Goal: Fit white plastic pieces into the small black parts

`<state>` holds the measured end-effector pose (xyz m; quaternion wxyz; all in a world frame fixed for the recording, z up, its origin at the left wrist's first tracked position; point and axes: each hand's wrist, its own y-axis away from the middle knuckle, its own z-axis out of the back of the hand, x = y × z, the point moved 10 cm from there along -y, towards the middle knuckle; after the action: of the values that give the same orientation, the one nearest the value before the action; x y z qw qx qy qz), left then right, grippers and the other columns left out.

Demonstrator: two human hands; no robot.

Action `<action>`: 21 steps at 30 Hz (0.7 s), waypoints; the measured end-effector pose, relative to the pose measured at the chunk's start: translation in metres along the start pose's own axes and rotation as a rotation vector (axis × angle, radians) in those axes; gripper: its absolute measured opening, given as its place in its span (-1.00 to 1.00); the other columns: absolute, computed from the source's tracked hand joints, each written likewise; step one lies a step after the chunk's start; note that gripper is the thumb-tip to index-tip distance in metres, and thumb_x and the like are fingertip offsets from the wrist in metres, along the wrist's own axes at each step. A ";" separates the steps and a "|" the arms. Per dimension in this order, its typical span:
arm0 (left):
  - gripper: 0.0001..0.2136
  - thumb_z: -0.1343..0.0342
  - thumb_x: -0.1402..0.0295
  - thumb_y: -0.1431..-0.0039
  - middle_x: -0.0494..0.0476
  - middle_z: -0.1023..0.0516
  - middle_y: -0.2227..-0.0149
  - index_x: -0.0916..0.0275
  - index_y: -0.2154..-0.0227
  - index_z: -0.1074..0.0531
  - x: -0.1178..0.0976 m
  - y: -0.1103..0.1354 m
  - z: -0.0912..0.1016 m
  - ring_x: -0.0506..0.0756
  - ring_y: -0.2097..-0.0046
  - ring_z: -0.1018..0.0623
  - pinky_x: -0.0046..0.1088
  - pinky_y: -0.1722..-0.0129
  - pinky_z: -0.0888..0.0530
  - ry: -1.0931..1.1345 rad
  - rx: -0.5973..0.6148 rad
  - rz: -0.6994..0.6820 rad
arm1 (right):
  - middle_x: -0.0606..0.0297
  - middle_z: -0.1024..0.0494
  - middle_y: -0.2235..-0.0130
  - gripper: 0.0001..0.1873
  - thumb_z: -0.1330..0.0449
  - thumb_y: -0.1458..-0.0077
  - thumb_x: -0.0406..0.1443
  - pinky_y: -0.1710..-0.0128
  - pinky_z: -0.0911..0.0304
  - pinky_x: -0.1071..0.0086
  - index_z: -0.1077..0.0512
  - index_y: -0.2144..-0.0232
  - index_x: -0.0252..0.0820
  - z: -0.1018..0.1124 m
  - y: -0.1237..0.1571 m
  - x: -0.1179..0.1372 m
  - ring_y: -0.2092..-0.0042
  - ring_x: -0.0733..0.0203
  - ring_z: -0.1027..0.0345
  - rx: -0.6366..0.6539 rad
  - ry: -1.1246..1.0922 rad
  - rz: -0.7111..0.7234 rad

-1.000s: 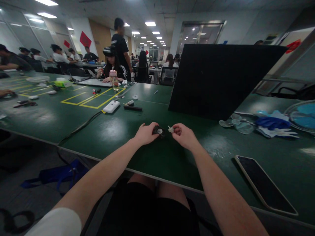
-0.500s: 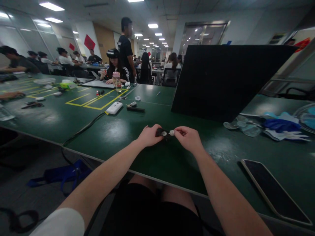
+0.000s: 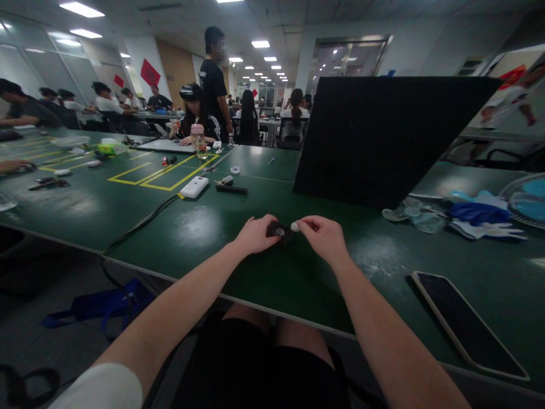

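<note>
Over the green table [image 3: 204, 261], my left hand [image 3: 258, 234] is closed around a small dark object [image 3: 276, 229] with a round, pale disc on its face. Its exact kind is too small to tell. My right hand [image 3: 323, 236] pinches a small white piece [image 3: 294, 226] between thumb and fingertips, right at the dark object's right end. Whether the two parts touch or fit together cannot be made out. Ahead of my left hand lie a short black bar [image 3: 232, 189] and a small grey cylinder [image 3: 227, 180].
A large black panel [image 3: 383, 142] stands ahead on the right. A phone [image 3: 468, 324] lies near the right front edge, with gloves [image 3: 485, 218] beyond it. At left are a white device [image 3: 195, 187], a cable [image 3: 140, 225] and a bottle [image 3: 198, 142]. Several people sit farther back.
The white piece in my right hand has moved closer to the dark object, and the thin light tip between them no longer shows. The view has shifted slightly.
</note>
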<state>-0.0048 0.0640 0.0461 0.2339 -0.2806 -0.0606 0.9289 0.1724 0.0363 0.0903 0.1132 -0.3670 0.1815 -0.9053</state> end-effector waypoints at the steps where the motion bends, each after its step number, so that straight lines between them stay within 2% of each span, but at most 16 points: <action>1: -0.57 -0.24 0.18 -0.14 0.09 -0.63 0.04 0.09 -0.06 -0.35 -0.001 0.000 0.000 0.23 -0.05 -0.59 -0.06 -0.26 -0.32 0.003 0.000 -0.002 | 0.25 -0.65 0.28 -0.71 -0.22 -0.21 -0.08 0.34 -0.33 0.28 -0.62 0.22 -0.11 -0.003 0.001 0.001 0.33 0.14 -0.46 0.026 0.006 0.000; 5: -0.58 -0.25 0.17 -0.14 0.08 -0.64 0.10 0.08 -0.04 -0.36 -0.003 0.002 -0.001 0.21 0.03 -0.62 -0.16 -0.14 -0.44 0.033 0.023 -0.004 | 0.31 -0.64 0.29 -0.78 -0.21 -0.24 -0.13 0.35 -0.33 0.29 -0.63 0.22 -0.03 -0.030 0.006 0.000 0.34 0.16 -0.45 0.221 0.038 -0.022; 8: -0.58 -0.26 0.15 -0.12 0.07 -0.64 0.12 0.06 -0.02 -0.36 -0.002 0.002 -0.003 0.20 0.07 -0.63 -0.25 0.05 -0.53 0.068 0.027 0.002 | 0.33 -0.64 0.30 -0.80 -0.22 -0.25 -0.13 0.37 -0.31 0.30 -0.63 0.22 0.00 -0.041 0.007 -0.004 0.34 0.17 -0.45 0.257 0.055 -0.030; 11: -0.56 -0.27 0.14 -0.10 0.07 -0.64 0.14 0.06 -0.02 -0.37 0.001 0.002 -0.005 0.20 0.09 -0.64 -0.27 0.11 -0.55 0.084 0.027 0.005 | 0.30 -0.63 0.32 -0.76 -0.24 -0.23 -0.07 0.38 -0.29 0.31 -0.62 0.26 -0.03 -0.041 0.004 -0.012 0.34 0.16 -0.44 0.210 0.075 -0.076; 13: -0.55 -0.28 0.16 -0.10 0.07 -0.65 0.14 0.06 -0.04 -0.36 0.005 0.001 -0.007 0.19 0.10 -0.64 -0.28 0.10 -0.55 0.096 0.027 0.025 | 0.26 -0.61 0.35 -0.62 -0.21 -0.21 0.05 0.41 -0.26 0.31 -0.61 0.32 -0.07 -0.039 0.003 -0.021 0.38 0.15 -0.42 0.197 0.061 -0.145; 16: -0.53 -0.29 0.19 -0.11 0.07 -0.65 0.10 0.07 -0.07 -0.35 0.012 -0.001 -0.008 0.17 0.09 -0.64 -0.30 0.06 -0.54 0.137 0.021 0.070 | 0.21 -0.61 0.35 -0.35 0.01 -0.25 0.23 0.42 -0.26 0.30 -0.59 0.27 -0.11 -0.029 -0.001 -0.039 0.39 0.15 -0.42 0.153 -0.021 -0.260; 18: -0.52 -0.29 0.18 -0.11 0.09 -0.65 0.08 0.09 -0.08 -0.36 0.015 -0.001 -0.007 0.17 0.08 -0.64 -0.29 0.03 -0.54 0.156 0.024 0.089 | 0.18 -0.62 0.34 -0.25 0.16 -0.29 0.26 0.39 -0.29 0.29 -0.58 0.19 -0.14 -0.018 -0.004 -0.058 0.37 0.12 -0.46 0.097 -0.046 -0.337; 19: -0.52 -0.29 0.17 -0.11 0.11 -0.65 0.07 0.09 -0.08 -0.36 0.015 -0.001 -0.007 0.18 0.07 -0.64 -0.28 0.02 -0.53 0.161 0.030 0.092 | 0.16 -0.62 0.35 -0.25 0.16 -0.29 0.25 0.39 -0.30 0.28 -0.57 0.17 -0.15 -0.014 -0.005 -0.068 0.35 0.11 -0.47 0.085 -0.022 -0.372; 21: -0.51 -0.29 0.15 -0.12 0.13 -0.64 0.06 0.09 -0.09 -0.36 0.015 0.000 -0.006 0.18 0.07 -0.64 -0.28 0.03 -0.54 0.167 0.049 0.096 | 0.12 -0.62 0.35 -0.34 0.03 -0.26 0.22 0.41 -0.31 0.27 -0.58 0.22 -0.17 -0.014 -0.006 -0.087 0.34 0.07 -0.48 0.129 0.091 -0.415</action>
<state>-0.0126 0.0716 0.0335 0.2002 -0.3540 -0.0049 0.9136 0.2236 0.0746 0.0298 -0.0608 -0.3473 0.0488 -0.9345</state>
